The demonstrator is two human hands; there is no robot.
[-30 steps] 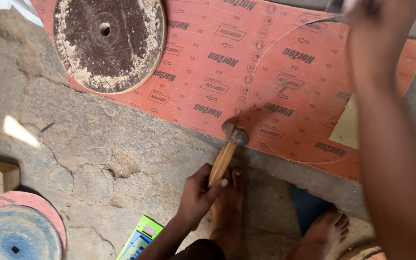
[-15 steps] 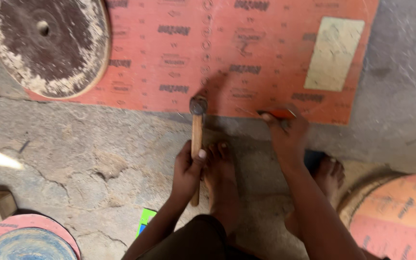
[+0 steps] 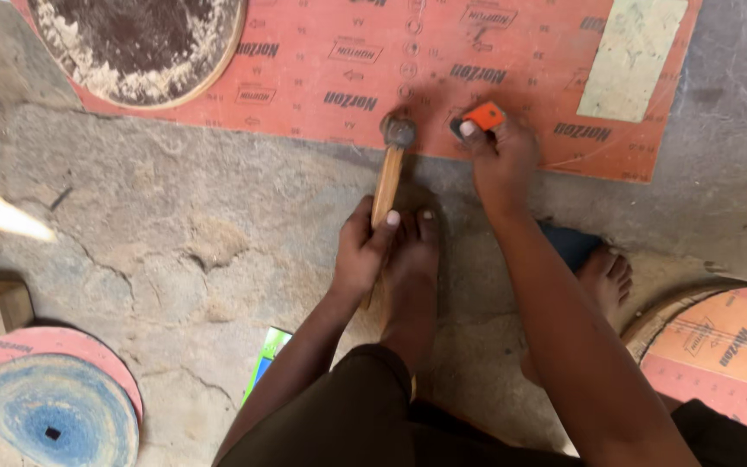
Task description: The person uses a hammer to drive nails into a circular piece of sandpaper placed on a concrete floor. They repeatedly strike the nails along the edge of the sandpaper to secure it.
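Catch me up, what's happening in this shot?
A person crouches on a cracked concrete floor. The left hand grips a wooden-handled hammer, its head resting at the edge of an orange abrasive sheet. The right hand pinches a small orange tool against the sheet. A dusty disc lies on the sheet at top left.

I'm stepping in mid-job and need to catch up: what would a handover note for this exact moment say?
Left hand: gripping the wooden handle of the hammer, head resting on the sheet's near edge.
Right hand: pinching a small orange tool against the orange abrasive sheet, just right of the hammer head.
Sheet lies flat on the cracked concrete floor; a worn disc sits on its far left corner.
Done: both tools are placed at the sheet's edge. No cut or punched mark is visible there yet.
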